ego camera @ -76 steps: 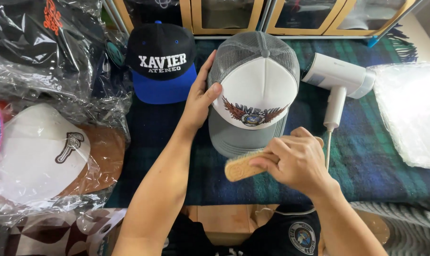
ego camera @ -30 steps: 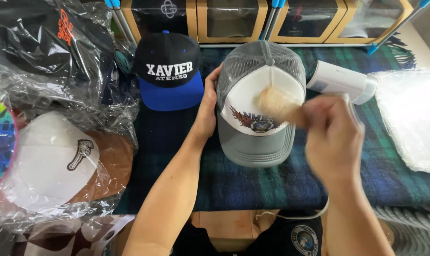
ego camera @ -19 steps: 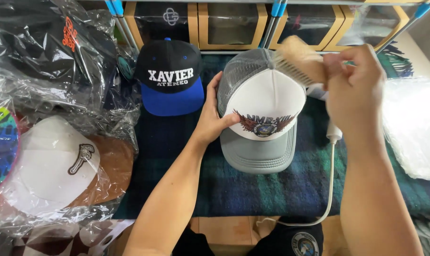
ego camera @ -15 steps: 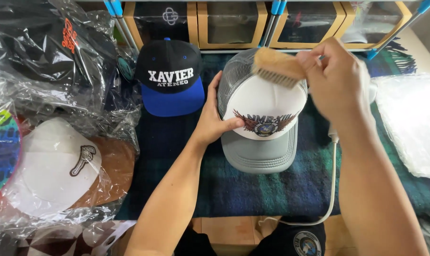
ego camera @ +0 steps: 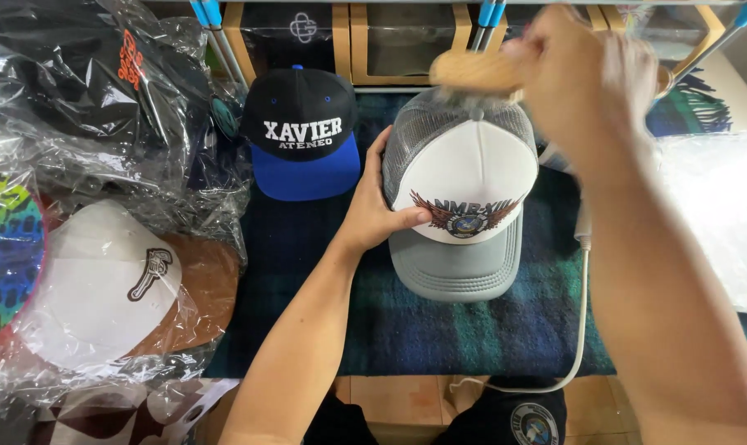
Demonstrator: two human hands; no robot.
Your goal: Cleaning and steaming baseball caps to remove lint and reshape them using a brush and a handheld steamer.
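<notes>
A grey mesh cap with a white front panel and a winged emblem (ego camera: pixel 464 177) lies on a dark plaid cloth (ego camera: pixel 472 330), brim toward me. My left hand (ego camera: pixel 377 210) presses against the cap's left side, thumb on the white panel. My right hand (ego camera: pixel 583 78), blurred by motion, grips a wooden brush (ego camera: pixel 472 72) whose bristles meet the mesh at the top back of the cap.
A black cap with a blue brim (ego camera: pixel 303 136) sits to the left. Several caps wrapped in clear plastic (ego camera: pixel 101 272) pile at far left. A white cord (ego camera: pixel 583 313) runs down the right side. Clear plastic bags (ego camera: pixel 719 214) lie right; wooden boxes (ego camera: pixel 373 41) stand behind.
My right hand carried the brush from the cap's brim up over the white front to the mesh crown at the back. The left hand stayed on the cap's side.
</notes>
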